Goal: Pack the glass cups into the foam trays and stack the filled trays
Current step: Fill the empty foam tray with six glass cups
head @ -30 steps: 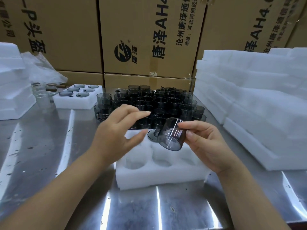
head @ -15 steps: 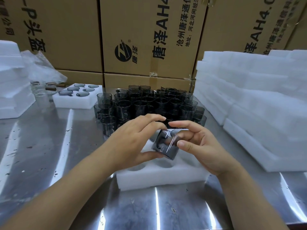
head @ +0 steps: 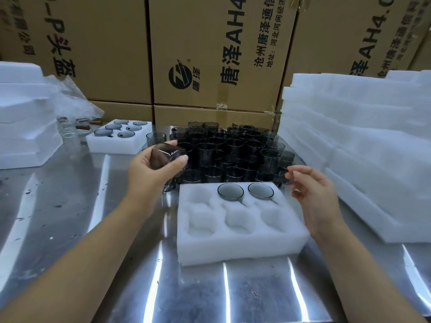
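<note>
Fingers [head: 175,163] of the left hand [head: 147,176] curl round a small smoky grey glass cup [head: 166,155], held tilted in the air above the shiny metal table [head: 210,294], left of the white foam tray [head: 233,250]. The right hand [head: 314,194] holds nothing, its fingers loosely spread by the tray's far right corner. Two round grey cups [head: 230,191] sit in the back row; four holes are empty. I think the cup should go straight down into the back left hole [head: 198,194], slowly, with the right hand steadying the tray. Glass is slippery.
</note>
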